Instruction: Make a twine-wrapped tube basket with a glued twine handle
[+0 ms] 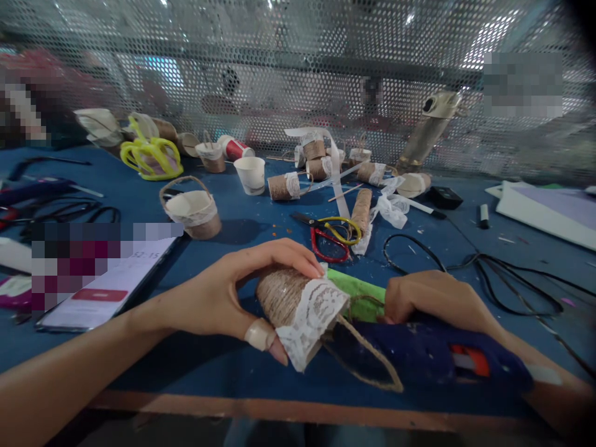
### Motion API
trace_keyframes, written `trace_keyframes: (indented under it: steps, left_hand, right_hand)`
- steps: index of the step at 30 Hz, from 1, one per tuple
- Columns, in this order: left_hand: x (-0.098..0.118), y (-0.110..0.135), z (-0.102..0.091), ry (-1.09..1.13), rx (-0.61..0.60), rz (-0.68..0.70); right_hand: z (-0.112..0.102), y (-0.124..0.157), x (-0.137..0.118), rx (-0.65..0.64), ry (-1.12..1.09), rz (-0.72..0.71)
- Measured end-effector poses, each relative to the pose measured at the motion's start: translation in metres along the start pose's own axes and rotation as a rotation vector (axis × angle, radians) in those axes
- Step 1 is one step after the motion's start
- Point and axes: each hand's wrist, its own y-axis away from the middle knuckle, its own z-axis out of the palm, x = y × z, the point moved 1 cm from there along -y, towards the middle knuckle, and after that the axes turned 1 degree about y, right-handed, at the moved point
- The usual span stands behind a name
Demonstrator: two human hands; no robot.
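My left hand (233, 292) is closed around a small twine-wrapped cup (284, 295) with a white lace band (311, 323), lying on its side near the table's front edge. A loop of twine handle (372, 360) hangs from the cup's mouth. My right hand (433, 298) grips a dark blue glue gun (433, 354), whose nozzle points left at the cup's rim. A green piece (358, 288) lies just behind the cup and the right hand.
On the blue table (261, 217) stand a finished basket cup (193, 214), a white paper cup (250, 175), several twine-wrapped cups, red and yellow scissors (333, 239), black cables (488, 273) and a phone (112, 288) at left. A perforated metal screen (298, 74) closes the back.
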Motion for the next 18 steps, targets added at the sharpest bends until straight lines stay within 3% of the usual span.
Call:
trace_keyframes:
  steps: [9,18]
  left_hand:
    - [0.000,0.000,0.001,0.021,-0.002,-0.002]
    - [-0.002,0.001,0.002,0.031,0.003,-0.005]
  right_hand:
    - [-0.018,-0.006,-0.026,0.085,0.046,-0.141]
    - [-0.023,-0.001,-0.038,0.095,0.065,-0.019]
